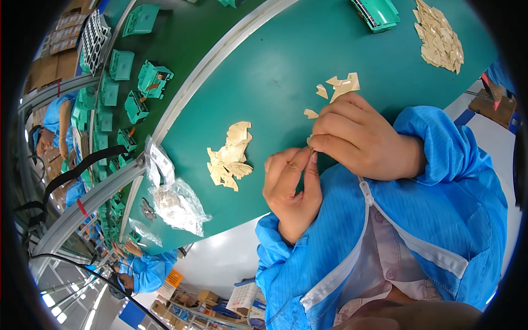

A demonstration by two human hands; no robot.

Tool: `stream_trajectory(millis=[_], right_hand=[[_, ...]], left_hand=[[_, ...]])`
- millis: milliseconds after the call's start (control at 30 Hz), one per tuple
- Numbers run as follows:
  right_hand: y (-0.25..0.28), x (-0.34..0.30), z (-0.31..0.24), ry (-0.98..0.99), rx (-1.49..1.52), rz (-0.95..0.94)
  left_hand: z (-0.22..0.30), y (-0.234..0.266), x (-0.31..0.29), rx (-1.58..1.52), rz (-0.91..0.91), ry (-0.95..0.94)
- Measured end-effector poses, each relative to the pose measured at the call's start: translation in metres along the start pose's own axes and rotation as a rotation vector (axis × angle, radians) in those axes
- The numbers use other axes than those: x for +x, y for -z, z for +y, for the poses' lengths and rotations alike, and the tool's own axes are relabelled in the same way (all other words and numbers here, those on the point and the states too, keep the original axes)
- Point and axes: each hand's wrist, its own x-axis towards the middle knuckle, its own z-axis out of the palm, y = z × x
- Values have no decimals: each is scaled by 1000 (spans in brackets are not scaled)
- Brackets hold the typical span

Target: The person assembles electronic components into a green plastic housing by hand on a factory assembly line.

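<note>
My left hand (291,184) and my right hand (366,137) meet fingertip to fingertip above the front edge of the green table. Both pinch a small thin piece (310,144), mostly hidden by the fingers, so its exact kind cannot be made out. Just beyond my right hand lie a few cream-coloured flat scraps (345,86), some triangular, with one small cream scrap (311,114) close to the knuckles. Left of my hands is a loose pile of cream flat pieces (234,154).
A larger heap of cream pieces (440,41) lies at the far right, near a green plastic housing (379,14). Clear plastic bags (176,203) rest at the table's left. Past a metal rail (187,91), a line carries several green housings (154,77). Co-workers in blue (146,269) sit farther left.
</note>
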Motion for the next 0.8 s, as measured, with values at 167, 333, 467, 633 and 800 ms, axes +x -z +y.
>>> stream_trajectory(millis=[167,333,467,633,800], right_hand=[[-1,-5,8,-12,107,-29],[-2,-3,6,-29,95,-48],[-9,-4,6,-2,5,16],[-10,-1,12,-286,393,102],[-9,-15,29,-751,1033,171]], left_hand=[[-7,-2,2,-21,-47,-10],[-7,0,3,5,-65,-11],[-5,-1,3,3,-59,2],[-14,-6,-1,-274,-62,111],[-19,-4,-1,-774,-23,457]])
